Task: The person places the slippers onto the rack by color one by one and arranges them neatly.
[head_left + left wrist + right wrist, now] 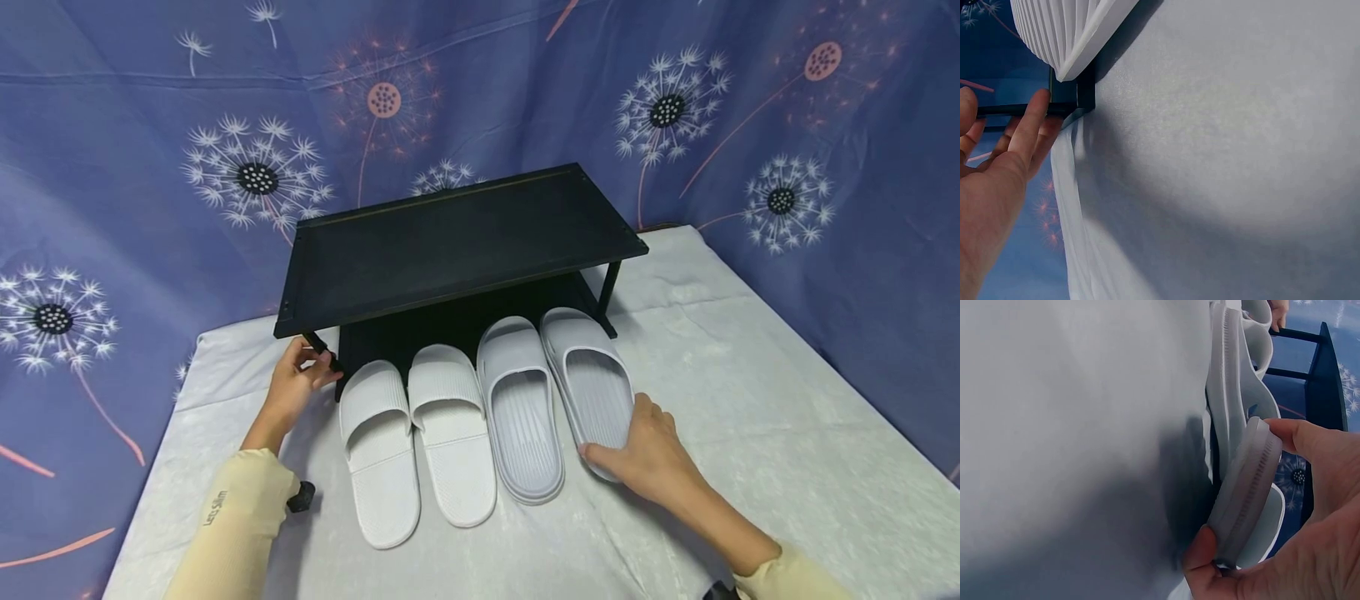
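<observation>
My right hand [651,446] grips the heel end of the rightmost grey slipper [600,387], thumb on one side and fingers on the other. The right wrist view shows that heel [1247,494] tilted, its edge between thumb and fingers. At the left front leg of a black two-tier rack [465,242], my left hand [298,379] holds the post, with fingers [1030,128] lying across it. Another grey slipper [520,408] lies left of the gripped one. Two white slippers, a left one [384,492] and a right one [457,479], stand beside it, toes at the lower shelf.
A white cloth [750,400] covers the table under the rack and slippers. Behind it hangs a blue curtain [510,100] with a dandelion print, which also runs along both sides. The rack's right front leg [609,287] stands just behind the gripped slipper's toe.
</observation>
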Available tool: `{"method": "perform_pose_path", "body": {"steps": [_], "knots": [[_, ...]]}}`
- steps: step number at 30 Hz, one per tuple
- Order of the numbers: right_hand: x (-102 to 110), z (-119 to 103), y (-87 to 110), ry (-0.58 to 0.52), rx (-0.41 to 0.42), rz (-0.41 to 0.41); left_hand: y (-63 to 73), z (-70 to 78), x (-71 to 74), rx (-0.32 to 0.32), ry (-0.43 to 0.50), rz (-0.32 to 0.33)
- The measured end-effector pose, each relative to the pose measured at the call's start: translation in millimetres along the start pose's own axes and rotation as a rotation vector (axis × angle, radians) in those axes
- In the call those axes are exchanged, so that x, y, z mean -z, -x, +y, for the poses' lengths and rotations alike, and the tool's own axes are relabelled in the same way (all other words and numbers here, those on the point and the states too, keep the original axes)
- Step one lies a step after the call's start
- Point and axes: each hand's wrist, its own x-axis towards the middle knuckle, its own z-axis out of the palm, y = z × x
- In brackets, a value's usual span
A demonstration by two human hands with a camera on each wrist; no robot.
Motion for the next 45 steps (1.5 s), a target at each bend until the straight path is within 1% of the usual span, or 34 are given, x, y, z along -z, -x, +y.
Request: {"method": "perform_pose_path", "body": {"steps": [8,11,15,19,27,31,36,41,45], "knots": [[7,-2,-0.7,-0.024,0.013,-0.002,-1.3,1.2,0.4,-0.008,0.015,-0.004],[10,-3,0.3,-0.031,0.016,-0.005,-1.2,0.9,0.5,0.002,0.019,0.001],[14,-5,2.3,-0.037,0.028,0.001,-2.3,-3.6,2.0,0.007,0.016,-0.004],[18,-8,4.4,-0.041,0.032,0.007,-3.4,-8.4,3.3,-0.003,0.008,-0.017],[27,-15,9.0,-0.061,0.034,0.006,-2.4,-4.7,1.7,-0.001,0.015,-0.008],[30,-18,11.6,-0.072,0.049,0.007,-6.5,-12.9,4.0,-0.001,0.011,-0.005],[36,-22,15.8,-0.071,0.060,0.002,-10.7,-24.0,7.4,-0.026,-0.002,-0.010],[43,-29,20.1,-0.069,0.074,0.008,-11.1,-26.4,8.5,-0.044,0.006,-0.009],[47,-33,22.8,-0.073,0.088,0.013,-11.2,-26.5,8.6,-0.036,0.004,-0.004]]}}
